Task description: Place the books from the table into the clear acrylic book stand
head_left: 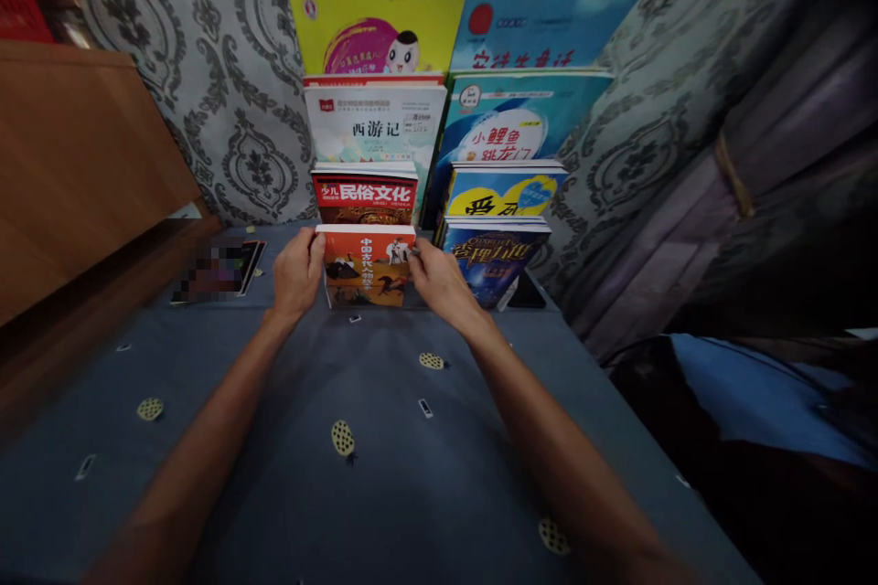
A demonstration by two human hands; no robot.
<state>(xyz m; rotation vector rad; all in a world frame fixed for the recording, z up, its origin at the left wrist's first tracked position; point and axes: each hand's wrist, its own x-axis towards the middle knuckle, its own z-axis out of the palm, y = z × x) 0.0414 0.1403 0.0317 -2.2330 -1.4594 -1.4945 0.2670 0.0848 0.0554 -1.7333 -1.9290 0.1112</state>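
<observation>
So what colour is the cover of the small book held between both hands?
Mostly orange-red, with dark figures: the small front book, seen in the head view.

A home: patterned wallpaper [206, 64], stacked children's books [384, 123].

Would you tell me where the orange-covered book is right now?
The orange-covered book stands front of the left stack, between left hand and right hand, below the red book.

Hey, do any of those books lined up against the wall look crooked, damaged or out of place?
Mostly tidy. Both hands, left hand and right hand, grip the front orange book, which stands upright. The right column leans: the dark blue front book and those behind it tilt rightward, unlike the squarer left column. No damage shows.
</observation>
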